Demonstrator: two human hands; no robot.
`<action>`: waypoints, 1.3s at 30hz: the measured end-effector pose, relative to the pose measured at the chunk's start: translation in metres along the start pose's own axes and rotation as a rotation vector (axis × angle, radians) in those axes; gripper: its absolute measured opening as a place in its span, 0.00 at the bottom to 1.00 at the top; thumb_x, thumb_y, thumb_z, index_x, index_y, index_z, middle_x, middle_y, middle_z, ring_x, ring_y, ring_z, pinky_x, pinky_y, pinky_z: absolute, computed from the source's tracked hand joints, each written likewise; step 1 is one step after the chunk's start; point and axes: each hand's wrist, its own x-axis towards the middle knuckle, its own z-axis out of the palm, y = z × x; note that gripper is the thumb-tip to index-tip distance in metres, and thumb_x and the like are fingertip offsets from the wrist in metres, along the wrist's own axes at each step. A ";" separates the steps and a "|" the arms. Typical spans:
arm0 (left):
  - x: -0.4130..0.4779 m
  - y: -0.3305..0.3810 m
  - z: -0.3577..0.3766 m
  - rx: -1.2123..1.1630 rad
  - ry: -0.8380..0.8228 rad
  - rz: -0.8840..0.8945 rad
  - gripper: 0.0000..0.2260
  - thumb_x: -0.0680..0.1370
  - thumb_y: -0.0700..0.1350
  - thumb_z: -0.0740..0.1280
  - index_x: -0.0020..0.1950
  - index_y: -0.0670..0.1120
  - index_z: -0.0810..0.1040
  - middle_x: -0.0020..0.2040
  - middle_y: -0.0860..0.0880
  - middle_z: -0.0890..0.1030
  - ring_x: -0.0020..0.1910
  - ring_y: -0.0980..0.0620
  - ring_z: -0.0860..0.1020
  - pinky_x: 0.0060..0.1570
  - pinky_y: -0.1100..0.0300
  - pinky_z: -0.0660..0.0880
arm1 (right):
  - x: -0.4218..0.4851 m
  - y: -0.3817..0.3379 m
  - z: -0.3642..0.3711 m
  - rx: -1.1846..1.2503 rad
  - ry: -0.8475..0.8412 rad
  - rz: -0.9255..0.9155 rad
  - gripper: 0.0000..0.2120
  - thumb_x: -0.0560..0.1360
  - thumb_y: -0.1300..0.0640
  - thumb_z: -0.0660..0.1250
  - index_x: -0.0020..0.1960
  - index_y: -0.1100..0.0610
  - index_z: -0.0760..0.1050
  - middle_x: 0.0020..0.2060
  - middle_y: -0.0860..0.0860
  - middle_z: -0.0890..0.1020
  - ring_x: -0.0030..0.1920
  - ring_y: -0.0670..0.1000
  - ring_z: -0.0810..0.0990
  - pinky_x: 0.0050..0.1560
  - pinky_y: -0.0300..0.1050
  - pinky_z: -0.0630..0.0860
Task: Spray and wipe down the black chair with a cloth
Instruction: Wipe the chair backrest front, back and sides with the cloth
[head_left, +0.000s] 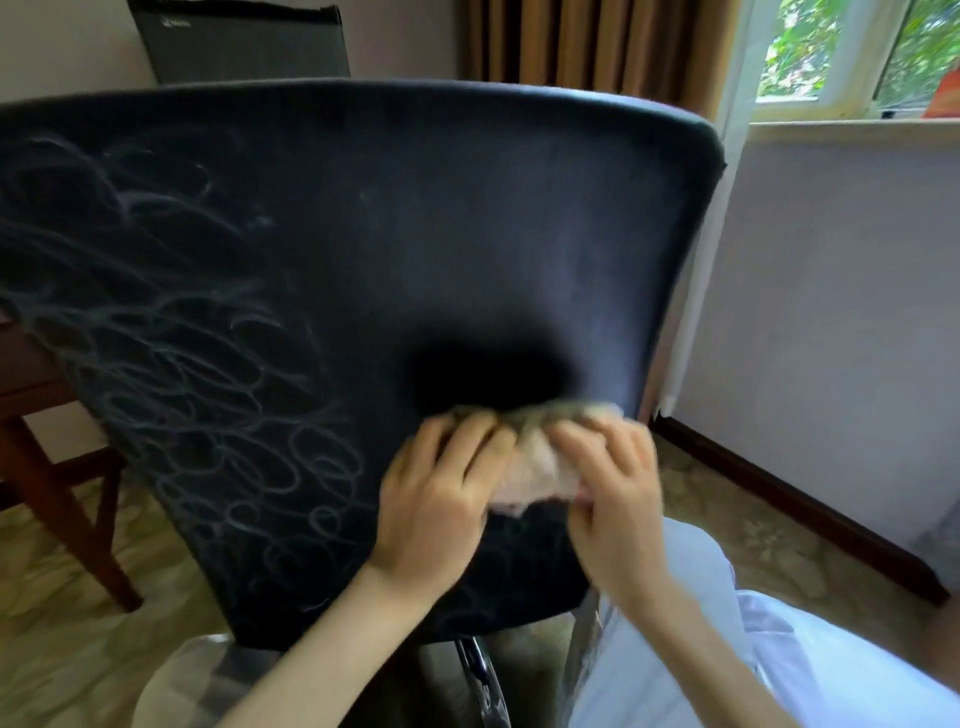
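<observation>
Pressing the cloth (535, 462) on the chair (415, 234), low in the middle of the frame, you grip it with your left hand (441, 499) and right hand (613, 499), both curled round it.

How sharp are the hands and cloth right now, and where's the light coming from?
Head view: the left hand, right hand and cloth are smeared by motion blur; the pale scribbles on the chair read clearer. Head view: daylight comes from the window at upper right, leaving a sheen on the chair's right side; the wide lens bows its top edge.
</observation>
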 end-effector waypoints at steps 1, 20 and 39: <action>0.026 0.007 -0.009 0.011 0.049 0.007 0.13 0.74 0.39 0.62 0.53 0.46 0.83 0.52 0.49 0.82 0.46 0.45 0.78 0.41 0.53 0.76 | 0.023 -0.001 -0.018 -0.010 0.045 -0.034 0.25 0.61 0.74 0.61 0.56 0.62 0.79 0.54 0.57 0.77 0.55 0.60 0.71 0.61 0.40 0.64; -0.043 0.016 0.106 0.060 -0.072 0.102 0.09 0.77 0.35 0.64 0.51 0.45 0.81 0.51 0.49 0.82 0.46 0.48 0.80 0.38 0.56 0.78 | -0.041 0.086 0.047 -0.008 -0.058 0.149 0.21 0.67 0.66 0.56 0.57 0.60 0.77 0.55 0.53 0.77 0.57 0.53 0.72 0.66 0.36 0.63; 0.103 -0.012 -0.039 0.133 0.187 -0.023 0.10 0.75 0.36 0.67 0.54 0.46 0.82 0.52 0.52 0.82 0.47 0.48 0.76 0.43 0.58 0.72 | 0.109 -0.028 -0.034 -0.090 0.191 -0.185 0.19 0.69 0.69 0.69 0.59 0.62 0.78 0.57 0.57 0.78 0.59 0.57 0.72 0.63 0.42 0.67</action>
